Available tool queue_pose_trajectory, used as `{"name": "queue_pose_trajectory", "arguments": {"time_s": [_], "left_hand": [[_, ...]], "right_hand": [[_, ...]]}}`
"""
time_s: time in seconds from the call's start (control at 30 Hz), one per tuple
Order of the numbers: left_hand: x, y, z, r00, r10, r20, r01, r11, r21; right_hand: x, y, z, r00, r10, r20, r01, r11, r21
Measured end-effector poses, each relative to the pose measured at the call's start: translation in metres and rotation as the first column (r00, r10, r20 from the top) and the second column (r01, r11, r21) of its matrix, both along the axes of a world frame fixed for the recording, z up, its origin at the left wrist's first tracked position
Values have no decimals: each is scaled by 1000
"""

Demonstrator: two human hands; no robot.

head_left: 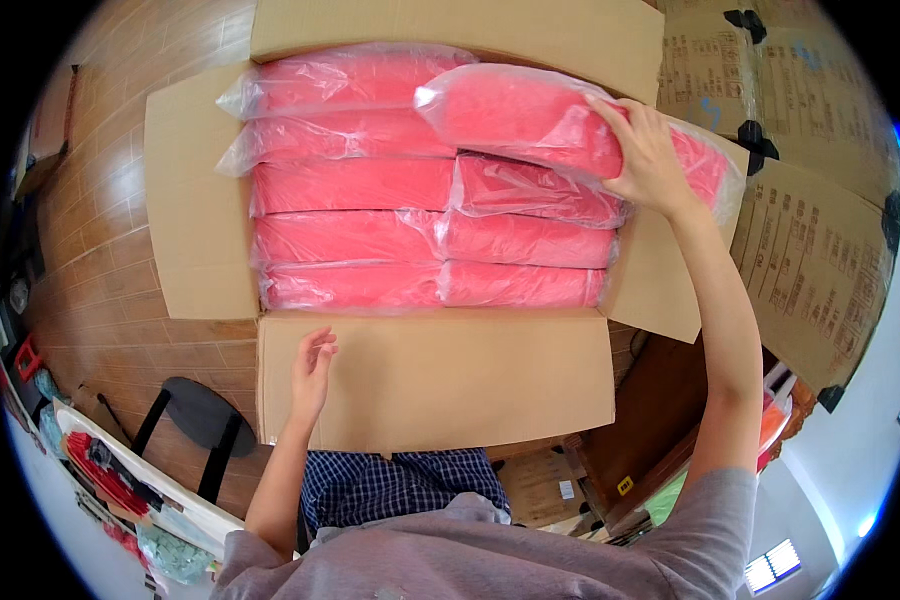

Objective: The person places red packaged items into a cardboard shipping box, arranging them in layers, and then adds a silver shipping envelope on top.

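Note:
My right hand [652, 158] grips a long pink-red bundle [520, 112] in clear plastic, thumb and fingers around its right part. The bundle lies tilted at the far right of an open cardboard box [440, 385], its right end reaching over the side flap. What is inside the plastic looks soft, but its kind cannot be made out. Several like packages [355, 185] fill the box in two columns of rows. Over the near flap, my left hand [313, 368] hovers with nothing in it, its fingers loosely bent and slightly apart.
Large printed cardboard cartons [810, 260] with black corner pieces stand at the right. A black stool [205, 412] is on the wooden floor [100, 265] at the left. At the lower left, a white-edged table [160, 480] carries red and dark items. A brown wooden piece [650, 410] stands near the lower right.

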State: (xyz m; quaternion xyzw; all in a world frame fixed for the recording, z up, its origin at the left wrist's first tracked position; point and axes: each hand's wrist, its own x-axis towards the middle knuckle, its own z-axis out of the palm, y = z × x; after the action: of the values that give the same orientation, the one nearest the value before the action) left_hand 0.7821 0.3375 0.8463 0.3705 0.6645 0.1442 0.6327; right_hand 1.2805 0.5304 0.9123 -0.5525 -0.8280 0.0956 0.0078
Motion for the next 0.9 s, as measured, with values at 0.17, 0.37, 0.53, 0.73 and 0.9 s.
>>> {"name": "queue_pose_trajectory", "arguments": {"time_s": [0.17,0.37,0.53,0.73,0.9], "left_hand": [[23,-2,3,999,29,21,-28,999,-44],[26,-20,-13,1000,21,16,-19,996,-85],[8,-26,-10,998,15,-53,-19,997,-71],[-30,-45,10,969,198,-149,-204,979,-28],[-68,-104,18,938,299,-174,-294,954,54]], "right_hand": [[8,-2,-22,997,55,-50,-56,998,-29],[46,-31,-99,990,10,-143,-23,995,-92],[38,-18,-176,995,-6,99,30,972,-235],[0,-6,-210,881,-11,473,192,922,-337],[-74,-44,-183,907,-239,346,265,964,-27]]}}
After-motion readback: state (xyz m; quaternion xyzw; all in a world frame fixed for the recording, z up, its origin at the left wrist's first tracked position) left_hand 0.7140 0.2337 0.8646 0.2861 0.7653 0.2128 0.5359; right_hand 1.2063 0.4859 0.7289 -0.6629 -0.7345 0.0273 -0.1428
